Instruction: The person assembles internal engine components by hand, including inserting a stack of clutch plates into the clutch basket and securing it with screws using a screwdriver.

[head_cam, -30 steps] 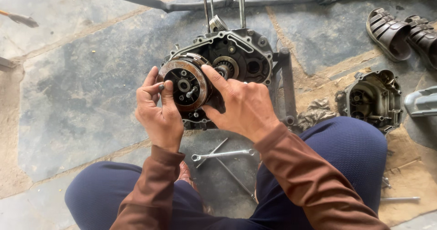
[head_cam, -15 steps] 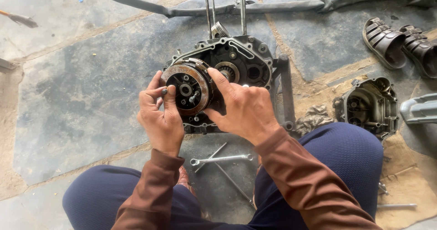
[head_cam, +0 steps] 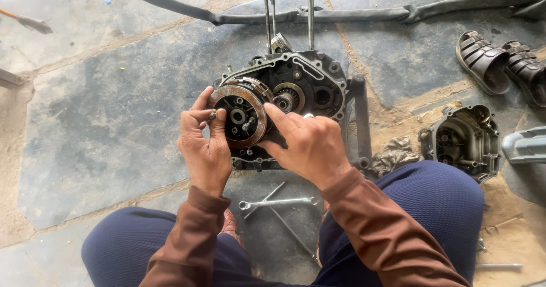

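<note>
Hands (head_cam: 205, 150) (head_cam: 310, 145) clamp round steel clutch disc (head_cam: 239, 116) on grey engine case (head_cam: 310, 85); bare stone floor (head_cam: 102, 122) lies open left, sandals (head_cam: 483, 62) far right.

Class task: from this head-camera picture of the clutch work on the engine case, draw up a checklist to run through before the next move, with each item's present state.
1. Left hand on the clutch assembly rim: ok.
2. Right hand steadying the clutch's right side: ok.
3. Small bolt pinched in the left fingers: ok.
4. Clutch fully seated in the engine case: cannot tell.
5. Spanners on the floor between the knees, within reach: ok.
6. Removed side cover lying apart to the right: ok.
</note>
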